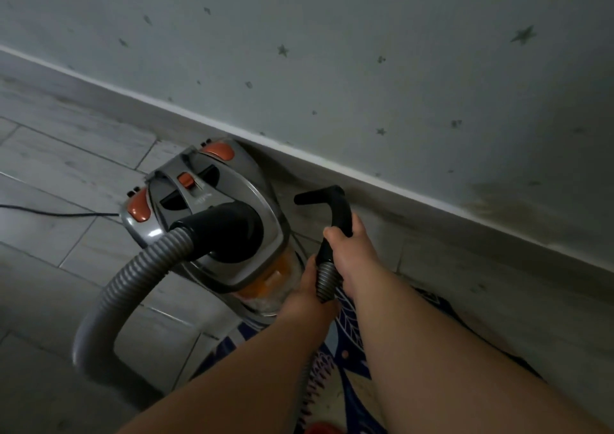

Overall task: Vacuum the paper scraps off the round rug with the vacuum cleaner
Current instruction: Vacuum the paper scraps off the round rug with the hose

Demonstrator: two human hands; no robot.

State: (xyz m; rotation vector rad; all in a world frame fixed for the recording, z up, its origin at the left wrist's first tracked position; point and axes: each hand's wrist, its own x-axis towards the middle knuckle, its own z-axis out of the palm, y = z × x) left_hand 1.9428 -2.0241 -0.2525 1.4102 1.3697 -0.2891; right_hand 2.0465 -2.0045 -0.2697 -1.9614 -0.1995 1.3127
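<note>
The grey and orange vacuum cleaner [212, 214] stands on the tiled floor against the wall. Its grey ribbed hose [126, 287] loops from the black inlet round to the left and back under my arms. My right hand [349, 251] grips the black curved hose handle [335, 214], whose open end points left. My left hand [305, 291] holds the ribbed hose just below that handle. A patterned blue and white rug [345, 367] shows beneath my forearms, mostly hidden by them. I see no paper scraps here.
A black power cord [59, 213] runs left from the vacuum cleaner across the grey floor tiles [66, 168]. A pale wall with small star marks [365, 68] and a white skirting board [398, 198] close off the far side.
</note>
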